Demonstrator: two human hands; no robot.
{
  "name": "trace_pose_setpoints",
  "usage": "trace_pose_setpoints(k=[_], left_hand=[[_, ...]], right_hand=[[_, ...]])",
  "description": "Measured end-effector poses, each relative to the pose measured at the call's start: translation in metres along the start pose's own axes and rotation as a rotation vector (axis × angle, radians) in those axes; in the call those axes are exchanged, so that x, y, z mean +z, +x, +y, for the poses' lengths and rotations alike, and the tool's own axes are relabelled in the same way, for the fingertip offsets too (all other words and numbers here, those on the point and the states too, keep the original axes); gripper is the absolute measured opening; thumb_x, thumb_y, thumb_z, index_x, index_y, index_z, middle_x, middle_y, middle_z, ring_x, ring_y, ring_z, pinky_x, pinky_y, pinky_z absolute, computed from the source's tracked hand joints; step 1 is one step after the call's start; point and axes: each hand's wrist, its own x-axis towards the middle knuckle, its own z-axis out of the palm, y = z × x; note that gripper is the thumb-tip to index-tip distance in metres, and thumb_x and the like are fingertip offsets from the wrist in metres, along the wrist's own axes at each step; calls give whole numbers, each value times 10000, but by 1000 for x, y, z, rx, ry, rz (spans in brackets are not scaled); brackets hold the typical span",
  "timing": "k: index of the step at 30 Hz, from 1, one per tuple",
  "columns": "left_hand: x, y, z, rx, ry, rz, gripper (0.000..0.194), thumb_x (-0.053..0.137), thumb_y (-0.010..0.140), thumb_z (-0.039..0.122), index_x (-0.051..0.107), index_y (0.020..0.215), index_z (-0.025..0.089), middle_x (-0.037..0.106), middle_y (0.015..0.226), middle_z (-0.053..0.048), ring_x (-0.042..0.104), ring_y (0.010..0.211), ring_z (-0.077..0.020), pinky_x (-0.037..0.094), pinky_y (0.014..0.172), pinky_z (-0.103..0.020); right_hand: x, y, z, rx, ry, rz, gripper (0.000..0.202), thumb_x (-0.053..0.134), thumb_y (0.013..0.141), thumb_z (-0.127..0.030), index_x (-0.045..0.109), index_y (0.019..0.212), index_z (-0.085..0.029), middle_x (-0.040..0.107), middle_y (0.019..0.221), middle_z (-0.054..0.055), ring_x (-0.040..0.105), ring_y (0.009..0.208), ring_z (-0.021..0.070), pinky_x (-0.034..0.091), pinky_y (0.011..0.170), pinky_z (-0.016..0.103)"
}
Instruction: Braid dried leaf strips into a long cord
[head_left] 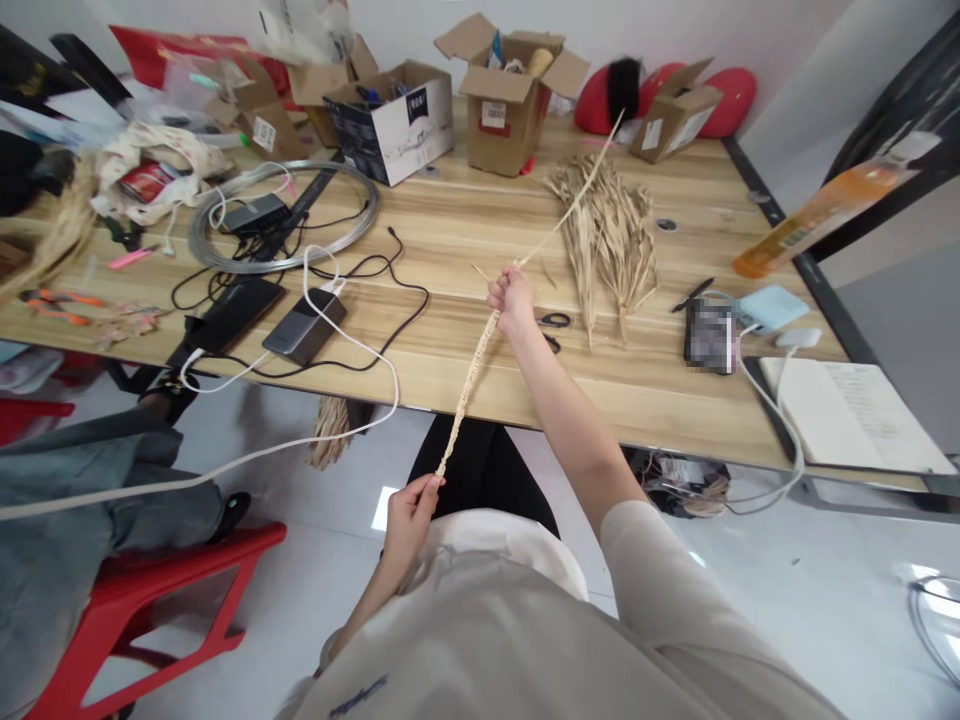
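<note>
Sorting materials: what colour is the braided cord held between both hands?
Pale straw tan braided cord, clearest in the head view.

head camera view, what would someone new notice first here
First the braided straw cord, stretched taut from the left hand near the lap up to the right hand above the wooden table, with loose strands running on past the right fist. Next the pile of dried straw lying on the table just right of that hand, and the tangle of power banks and cables at the left.
</note>
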Motion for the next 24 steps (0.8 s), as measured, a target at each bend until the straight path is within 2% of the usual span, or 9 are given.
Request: trace_pose_setpoints(k=[5, 10, 14, 16, 18, 21, 24], left_hand=[[0, -1, 0, -51, -34, -8, 472, 522, 772, 575, 644, 785, 120, 326, 482, 56, 278, 459, -76, 229, 449, -211], [0, -2, -1, -22, -14, -11, 476, 519, 777, 576, 650, 790, 118, 338, 486, 53, 289, 459, -71, 235, 449, -206], [-1, 6, 5, 9, -32, -3, 460, 519, 785, 558, 658, 823, 121, 345, 484, 52, 295, 451, -70, 234, 437, -203], [-1, 12, 9, 16, -43, 13, 448, 525, 782, 552, 658, 827, 127, 351, 486, 51, 298, 444, -68, 228, 424, -201], [1, 17, 11, 15, -56, 20, 444, 529, 780, 551, 657, 833, 129, 348, 482, 53, 294, 434, -64, 216, 410, -197], [5, 21, 13, 5, -95, 11, 452, 539, 774, 557, 652, 838, 125, 330, 474, 61, 273, 417, -54, 195, 394, -192], [10, 22, 13, -12, -153, -12, 463, 557, 763, 566, 642, 834, 117, 309, 472, 69, 251, 410, -44, 172, 386, -185]], right_hand=[[-2, -3, 2, 20, -31, -4, 297, 283, 969, -286, 350, 691, -207, 191, 471, -113, 179, 334, 38, 116, 338, 139], [-7, -4, 0, 42, 3, 8, 293, 304, 971, -310, 383, 708, -205, 199, 472, -112, 190, 339, 37, 143, 329, 135], [-5, -11, -3, 155, 54, -166, 275, 295, 974, -346, 470, 819, -202, 326, 484, -93, 351, 400, 48, 275, 370, 124], [-2, -17, 0, 197, 55, -262, 248, 311, 972, -334, 490, 860, -202, 364, 500, -87, 379, 420, 52, 302, 388, 132], [1, -23, 4, 188, 60, -287, 233, 323, 971, -308, 488, 844, -202, 300, 480, -99, 300, 377, 50, 242, 358, 136], [4, -27, 10, 122, 109, -234, 271, 291, 978, -299, 435, 768, -209, 188, 464, -111, 159, 338, 52, 122, 327, 154], [5, -27, 13, 90, 134, -193, 288, 274, 980, -300, 375, 724, -216, 178, 463, -113, 134, 329, 49, 92, 328, 160]])
